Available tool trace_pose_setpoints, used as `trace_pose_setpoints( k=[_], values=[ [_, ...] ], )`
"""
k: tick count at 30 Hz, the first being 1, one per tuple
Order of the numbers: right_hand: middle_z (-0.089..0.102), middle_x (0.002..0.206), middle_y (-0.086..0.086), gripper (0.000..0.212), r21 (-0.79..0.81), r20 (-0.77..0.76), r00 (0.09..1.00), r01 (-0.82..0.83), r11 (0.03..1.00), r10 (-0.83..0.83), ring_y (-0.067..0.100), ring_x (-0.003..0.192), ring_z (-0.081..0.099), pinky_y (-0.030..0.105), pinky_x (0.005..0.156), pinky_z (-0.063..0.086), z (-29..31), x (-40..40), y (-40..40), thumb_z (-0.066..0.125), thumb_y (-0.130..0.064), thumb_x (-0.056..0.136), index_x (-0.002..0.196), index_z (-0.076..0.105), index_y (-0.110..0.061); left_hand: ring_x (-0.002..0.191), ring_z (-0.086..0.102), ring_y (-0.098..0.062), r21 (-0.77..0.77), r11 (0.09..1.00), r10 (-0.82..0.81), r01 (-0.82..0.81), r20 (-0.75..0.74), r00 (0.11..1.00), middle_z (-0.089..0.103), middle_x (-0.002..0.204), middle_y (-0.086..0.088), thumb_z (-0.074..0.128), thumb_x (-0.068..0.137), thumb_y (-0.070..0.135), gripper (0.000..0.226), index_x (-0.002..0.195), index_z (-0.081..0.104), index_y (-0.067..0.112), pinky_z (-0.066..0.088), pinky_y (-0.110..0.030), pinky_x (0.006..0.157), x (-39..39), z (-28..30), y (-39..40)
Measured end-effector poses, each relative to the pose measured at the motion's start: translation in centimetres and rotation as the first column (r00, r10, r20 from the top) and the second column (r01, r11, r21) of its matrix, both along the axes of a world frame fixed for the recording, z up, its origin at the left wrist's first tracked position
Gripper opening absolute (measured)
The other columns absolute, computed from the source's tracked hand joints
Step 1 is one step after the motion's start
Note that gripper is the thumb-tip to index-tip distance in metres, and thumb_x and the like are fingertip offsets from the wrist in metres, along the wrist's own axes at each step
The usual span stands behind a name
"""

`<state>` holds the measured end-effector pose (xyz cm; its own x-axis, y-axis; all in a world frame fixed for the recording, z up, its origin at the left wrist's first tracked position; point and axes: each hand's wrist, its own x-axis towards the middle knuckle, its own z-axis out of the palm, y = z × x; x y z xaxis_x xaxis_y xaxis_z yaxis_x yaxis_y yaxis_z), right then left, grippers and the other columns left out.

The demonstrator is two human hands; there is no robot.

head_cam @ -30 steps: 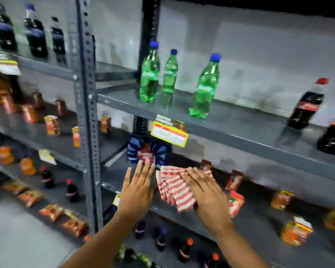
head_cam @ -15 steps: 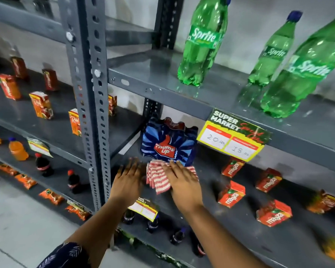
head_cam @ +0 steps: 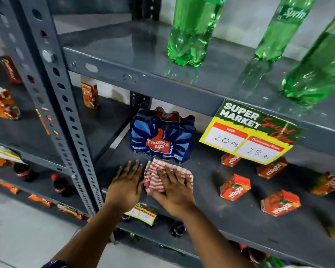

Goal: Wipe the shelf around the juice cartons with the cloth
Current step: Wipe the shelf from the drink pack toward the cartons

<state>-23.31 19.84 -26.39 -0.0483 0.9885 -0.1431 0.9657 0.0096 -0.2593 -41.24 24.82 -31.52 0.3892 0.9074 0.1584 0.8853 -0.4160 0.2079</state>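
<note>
I see the right hand flat on the striped cloth, fingers spread, pressing it to the shelf. Left hand lies open just left of it, fingers splayed on metal, grasping nothing. Cola pack just beyond the fingertips; juice cartons well right.

head camera looks forward and down, close on the grey shelf from its front.

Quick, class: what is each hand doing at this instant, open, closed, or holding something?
Left hand: open, flat on the shelf beside the cloth, holding nothing.
Right hand: open, palm pressing the cloth down, not gripping it.
</note>
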Motion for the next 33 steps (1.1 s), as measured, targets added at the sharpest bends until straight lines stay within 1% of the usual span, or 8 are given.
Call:
trace_pose_setpoints(
  k=[4,9,16,19,22,26,29,33],
  values=[
    [0.014,0.159,-0.007,0.078,0.059,0.037,0.999,-0.005,0.998,0.003,0.017,0.147,0.007,0.045,0.116,-0.001,-0.7,0.6,-0.2,0.005,-0.065,0.078,0.149,0.01,-0.036,0.14,0.018,-0.023,0.028,0.999,0.033,-0.033,0.009,0.999,0.031,0.15,-0.009,0.016,0.087,0.04,0.065,0.142,0.03,0.008,0.008,-0.043,0.113,0.3,0.2,-0.4],
    [0.058,0.134,-0.009,0.05,0.224,0.092,0.995,0.021,0.974,-0.043,0.016,0.123,0.053,0.04,0.098,0.043,-1.8,1.3,-3.4,0.038,-0.042,0.085,0.133,0.048,-0.034,0.141,0.005,-0.017,-0.009,0.995,0.101,-0.102,0.211,0.972,0.025,0.152,-0.007,0.011,0.087,0.04,0.066,0.144,0.027,0.01,0.005,-0.041,0.114,2.7,0.9,-3.5],
    [0.07,0.109,-0.016,0.044,0.31,0.086,0.996,-0.034,0.95,0.008,0.006,0.097,0.065,0.025,0.085,0.05,-0.8,4.0,-11.4,0.043,-0.03,0.076,0.116,0.06,-0.034,0.141,0.015,-0.019,-0.034,0.998,-0.05,0.056,0.148,0.988,0.035,0.148,-0.005,0.003,0.093,0.054,0.071,0.141,0.037,0.014,0.005,-0.04,0.113,4.8,0.5,-7.3],
    [0.072,0.102,-0.013,0.049,0.423,0.074,0.996,0.009,0.906,-0.044,0.009,0.085,0.067,0.024,0.075,0.052,1.9,5.1,-11.7,0.042,-0.025,0.072,0.115,0.064,-0.03,0.142,0.008,-0.016,-0.04,0.998,-0.049,0.057,0.176,0.983,0.029,0.151,-0.002,-0.007,0.089,0.059,0.08,0.143,0.032,0.015,0.002,-0.037,0.115,5.4,1.0,-7.4],
    [0.067,0.121,-0.002,0.052,0.397,0.045,0.994,0.075,0.915,-0.101,0.018,0.103,0.066,0.033,0.085,0.053,3.1,6.1,-7.6,0.055,-0.01,0.075,0.125,0.059,-0.024,0.142,-0.005,-0.013,-0.098,0.994,-0.025,0.039,0.147,0.989,0.011,0.156,0.0,-0.022,0.076,0.066,0.095,0.147,0.016,0.016,-0.005,-0.036,0.115,6.3,1.3,-6.3],
    [0.052,0.14,0.006,0.061,0.134,-0.006,0.998,0.055,0.989,-0.054,0.029,0.125,0.051,0.038,0.104,0.041,2.1,6.0,-5.6,0.046,-0.006,0.081,0.138,0.044,-0.028,0.142,-0.008,-0.015,-0.094,0.994,-0.048,0.053,0.055,0.997,0.005,0.156,-0.001,-0.024,0.076,0.065,0.095,0.148,0.01,0.014,-0.006,-0.035,0.115,6.6,0.7,-5.6],
    [0.063,0.126,-0.003,0.062,0.188,0.032,0.999,0.024,0.982,-0.03,0.023,0.11,0.062,0.035,0.09,0.051,0.8,6.4,-8.5,0.05,-0.017,0.072,0.13,0.05,-0.037,0.141,-0.002,-0.017,-0.054,0.993,-0.101,0.104,0.057,0.993,0.017,0.155,-0.004,-0.012,0.087,0.059,0.082,0.146,0.02,0.012,-0.006,-0.034,0.113,6.1,0.1,-5.8],
    [0.073,0.092,-0.019,0.052,0.254,0.004,0.992,0.122,0.96,-0.127,0.009,0.078,0.069,0.021,0.063,0.053,2.8,6.5,-13.0,0.068,-0.025,0.06,0.105,0.063,-0.05,0.141,-0.009,-0.012,-0.059,0.988,-0.139,0.145,0.095,0.986,0.002,0.155,0.003,-0.014,0.083,0.062,0.083,0.147,0.013,0.017,-0.009,-0.033,0.113,5.3,0.3,-6.7]
  ],
)
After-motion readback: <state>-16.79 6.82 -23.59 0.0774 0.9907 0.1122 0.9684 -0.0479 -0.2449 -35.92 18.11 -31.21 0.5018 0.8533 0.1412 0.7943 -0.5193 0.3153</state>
